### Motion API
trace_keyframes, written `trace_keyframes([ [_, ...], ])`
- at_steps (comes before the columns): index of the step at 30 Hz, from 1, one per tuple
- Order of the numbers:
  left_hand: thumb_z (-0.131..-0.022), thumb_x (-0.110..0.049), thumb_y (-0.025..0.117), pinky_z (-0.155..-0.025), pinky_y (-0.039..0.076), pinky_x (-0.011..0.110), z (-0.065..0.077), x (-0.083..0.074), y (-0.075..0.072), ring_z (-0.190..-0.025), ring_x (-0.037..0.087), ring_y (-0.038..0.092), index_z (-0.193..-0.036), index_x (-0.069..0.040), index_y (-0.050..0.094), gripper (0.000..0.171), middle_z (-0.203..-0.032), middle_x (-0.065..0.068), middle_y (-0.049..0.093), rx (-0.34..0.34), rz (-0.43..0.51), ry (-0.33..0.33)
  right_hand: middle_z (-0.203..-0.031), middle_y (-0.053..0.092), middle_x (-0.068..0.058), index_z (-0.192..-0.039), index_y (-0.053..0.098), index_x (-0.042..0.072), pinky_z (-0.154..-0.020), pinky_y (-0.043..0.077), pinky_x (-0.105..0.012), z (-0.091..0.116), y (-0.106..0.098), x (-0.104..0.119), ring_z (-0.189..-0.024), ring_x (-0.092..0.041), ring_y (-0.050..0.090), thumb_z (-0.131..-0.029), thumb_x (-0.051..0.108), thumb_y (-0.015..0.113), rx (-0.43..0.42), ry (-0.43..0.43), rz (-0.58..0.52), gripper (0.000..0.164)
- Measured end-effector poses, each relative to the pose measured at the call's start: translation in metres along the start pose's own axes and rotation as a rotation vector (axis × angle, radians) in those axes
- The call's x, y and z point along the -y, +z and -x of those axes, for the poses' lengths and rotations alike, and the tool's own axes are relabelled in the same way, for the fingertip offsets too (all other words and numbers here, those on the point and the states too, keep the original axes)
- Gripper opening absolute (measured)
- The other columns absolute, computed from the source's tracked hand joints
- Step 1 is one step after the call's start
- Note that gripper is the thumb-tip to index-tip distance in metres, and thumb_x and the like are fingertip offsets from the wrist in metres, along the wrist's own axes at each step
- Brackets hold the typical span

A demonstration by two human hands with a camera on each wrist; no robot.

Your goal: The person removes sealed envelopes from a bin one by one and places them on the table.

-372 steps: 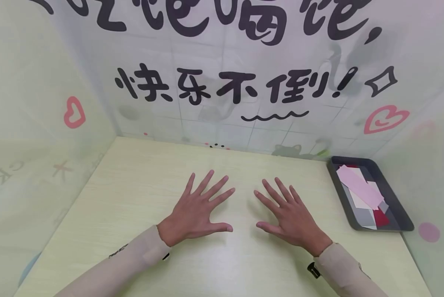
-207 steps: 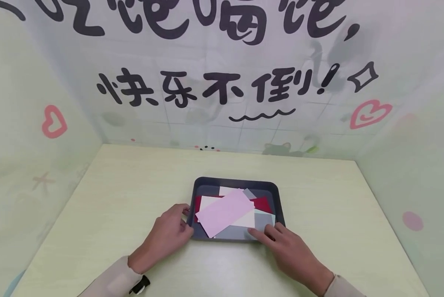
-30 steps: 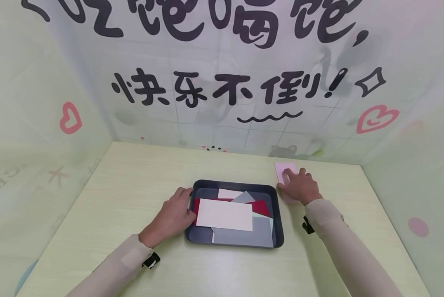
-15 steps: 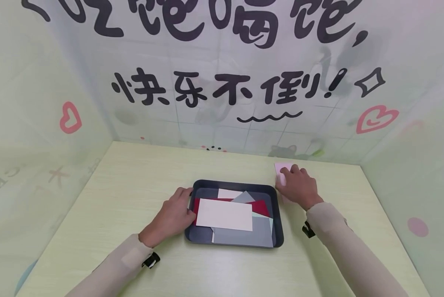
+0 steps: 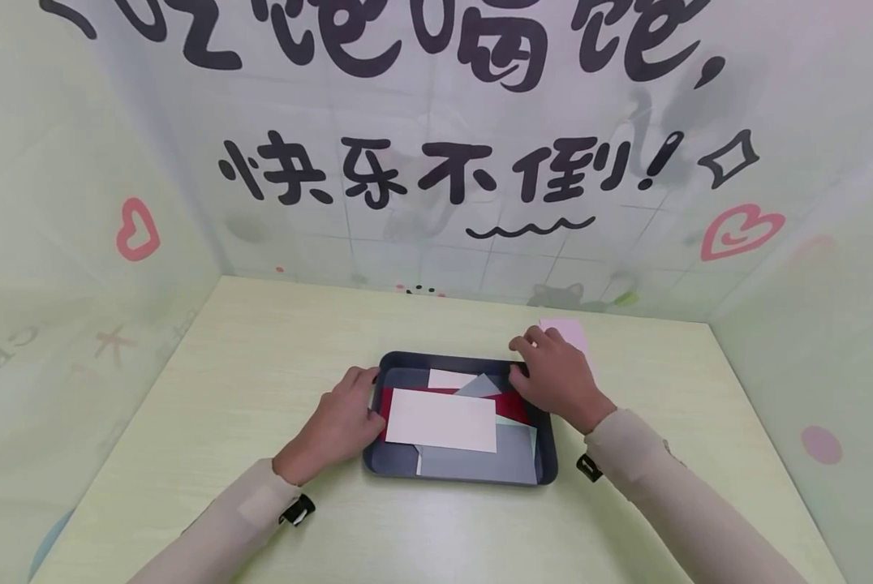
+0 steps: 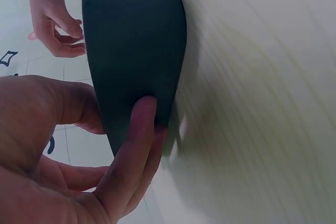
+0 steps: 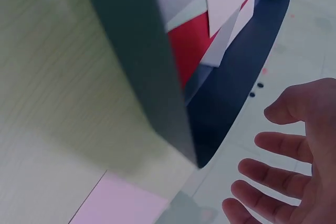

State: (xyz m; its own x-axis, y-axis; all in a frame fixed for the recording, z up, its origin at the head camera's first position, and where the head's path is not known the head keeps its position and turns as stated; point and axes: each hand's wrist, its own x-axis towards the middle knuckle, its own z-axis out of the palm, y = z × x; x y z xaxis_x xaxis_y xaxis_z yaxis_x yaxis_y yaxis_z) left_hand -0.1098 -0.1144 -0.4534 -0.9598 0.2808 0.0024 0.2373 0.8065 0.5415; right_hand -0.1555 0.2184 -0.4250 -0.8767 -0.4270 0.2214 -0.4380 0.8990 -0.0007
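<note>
A dark grey tray (image 5: 466,480) sits mid-table with loose paper cards in it. On top lies a white card (image 5: 442,422), over red (image 5: 517,408) and grey cards (image 5: 480,464). My left hand (image 5: 333,428) grips the tray's left wall; the left wrist view shows fingers against its outer wall (image 6: 136,35) and the thumb at the rim. My right hand (image 5: 559,380) hovers at the tray's back right corner, fingers loosely bent. The right wrist view shows that hand (image 7: 315,156) holding nothing. Behind it a pink card (image 5: 569,331) lies on the table, partly hidden.
The pale wooden table (image 5: 276,349) is enclosed by printed curtains, with a back curtain (image 5: 407,243) close behind the pink card. Side curtains stand at left and right. Black wrist straps (image 5: 298,510) show at both sleeves.
Earlier, the tray came from the right side to mid-table. The pink card went from the tray to the table. In the last half second, my right hand left it and moved left.
</note>
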Motion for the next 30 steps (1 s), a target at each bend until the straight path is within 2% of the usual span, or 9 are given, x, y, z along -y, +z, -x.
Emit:
trace_keyframes([
  [5,-0.083,-0.008,0.059,-0.057,0.046,0.027,0.0,0.0,0.0,-0.056,0.01,0.05,-0.142,0.006,0.043,0.063,-0.129,0.017,0.048,0.008,0.011,-0.008,-0.105,0.058,-0.003,-0.113,0.068,0.014,-0.061,0.05,-0.035,-0.002,0.0,0.019,-0.088,-0.022,0.05,-0.089,0.028,0.062,-0.002,-0.094,-0.01,0.029],
  [8,-0.083,-0.008,0.059,-0.057,0.046,0.027,0.0,0.0,0.0,-0.056,0.01,0.05,-0.142,0.006,0.043,0.063,-0.129,0.017,0.048,0.01,0.013,-0.01,-0.108,0.058,-0.002,-0.116,0.067,0.016,-0.067,0.05,-0.035,-0.004,0.001,0.03,-0.092,-0.021,0.051,-0.089,0.029,0.063,0.023,-0.17,-0.03,0.03],
  [17,-0.083,-0.008,0.06,-0.057,0.046,0.027,0.0,-0.002,-0.001,-0.058,0.011,0.051,-0.143,0.005,0.042,0.064,-0.131,0.017,0.048,0.018,0.012,-0.025,-0.135,0.052,-0.002,-0.134,0.058,0.027,-0.097,0.044,-0.04,-0.009,0.003,0.059,-0.125,-0.023,0.047,-0.09,0.045,0.063,0.267,-0.377,-0.129,0.048],
  [23,-0.082,-0.008,0.061,-0.058,0.047,0.027,0.001,-0.003,-0.002,-0.058,0.011,0.05,-0.143,0.006,0.042,0.065,-0.13,0.017,0.048,0.013,0.005,-0.012,-0.14,0.049,0.0,-0.138,0.055,0.031,-0.098,0.043,-0.039,-0.01,0.012,0.073,-0.128,-0.021,0.044,-0.085,0.05,0.066,0.3,-0.454,-0.129,0.057],
  [30,-0.082,-0.008,0.059,-0.061,0.047,0.029,0.001,-0.002,-0.002,-0.058,0.012,0.05,-0.142,0.006,0.043,0.064,-0.129,0.017,0.048,0.005,0.0,-0.001,-0.14,0.049,-0.002,-0.137,0.055,0.031,-0.092,0.046,-0.043,-0.011,0.016,0.08,-0.125,-0.023,0.045,-0.081,0.047,0.071,0.31,-0.498,-0.103,0.06],
])
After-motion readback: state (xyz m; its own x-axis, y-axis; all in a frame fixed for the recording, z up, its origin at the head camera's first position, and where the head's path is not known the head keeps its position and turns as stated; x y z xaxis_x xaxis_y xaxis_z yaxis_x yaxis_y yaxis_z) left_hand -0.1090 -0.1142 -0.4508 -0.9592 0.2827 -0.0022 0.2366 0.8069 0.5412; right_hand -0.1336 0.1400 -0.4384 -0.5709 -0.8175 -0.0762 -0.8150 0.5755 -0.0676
